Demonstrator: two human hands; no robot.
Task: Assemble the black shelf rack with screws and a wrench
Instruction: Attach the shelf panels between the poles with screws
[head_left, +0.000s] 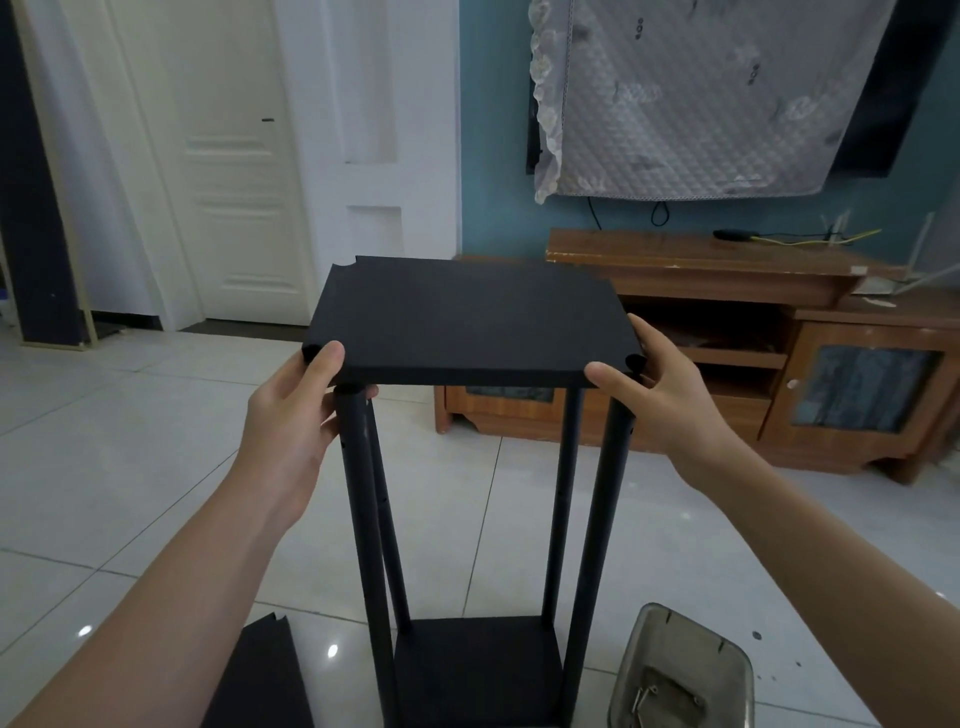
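A black shelf board (467, 317) sits level at the frame's centre, atop four upright black poles (363, 519) rising from a bottom board (478, 670) on the tiled floor (130, 467). The left hand (291, 415) grips its near left corner and the right hand (660, 395) its near right corner, thumbs on top. Open floor spreads left. A spare black board (260, 675) lies lower left, and a metal tray (631, 660) with screws (649, 693) lower right.

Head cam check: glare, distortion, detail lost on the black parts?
Head view: wide-angle bending tilts the door; small glare spots on the floor; the board reads flat black, only its corner notches show; tray contents at the bottom edge are dim and soft.
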